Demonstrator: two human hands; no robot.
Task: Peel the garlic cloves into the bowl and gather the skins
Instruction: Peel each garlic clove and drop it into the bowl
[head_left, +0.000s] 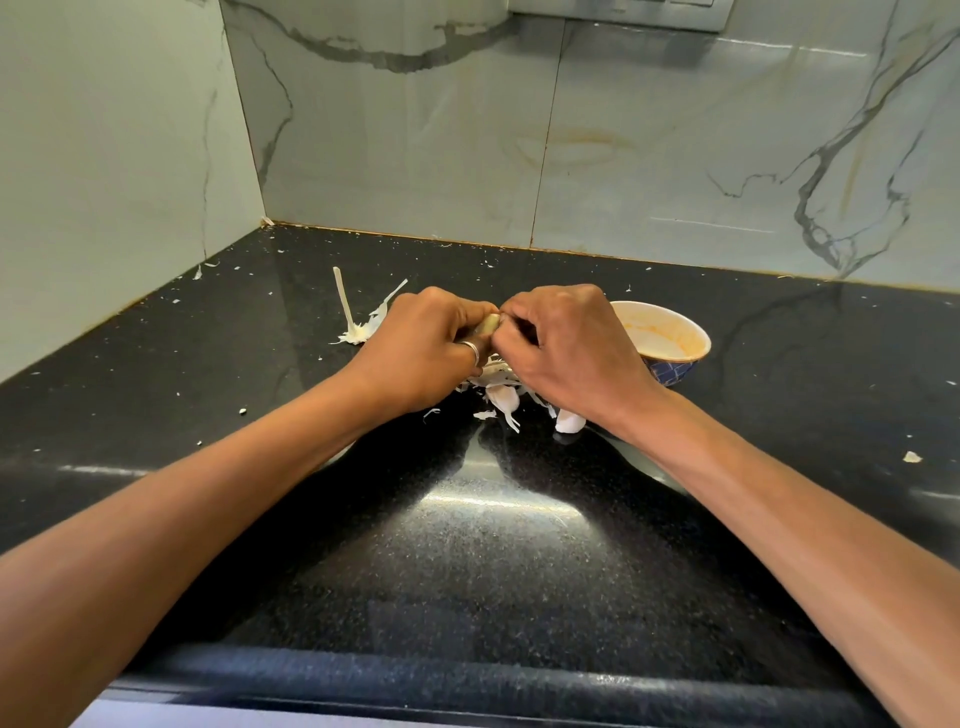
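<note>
Two hands (426, 345) (566, 348) pinching one pale yellowish garlic clove (489, 323), half-hidden

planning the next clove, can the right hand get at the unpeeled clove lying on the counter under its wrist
Probably yes, once free. The right hand pinches the garlic clove held by the left hand. The unpeeled clove lies uncovered on the counter just beneath its wrist.

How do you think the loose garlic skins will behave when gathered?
Probably very light and floppy: the garlic skins are thin, curled shreds. Likely to scatter, since flecks already dot the counter.
</note>
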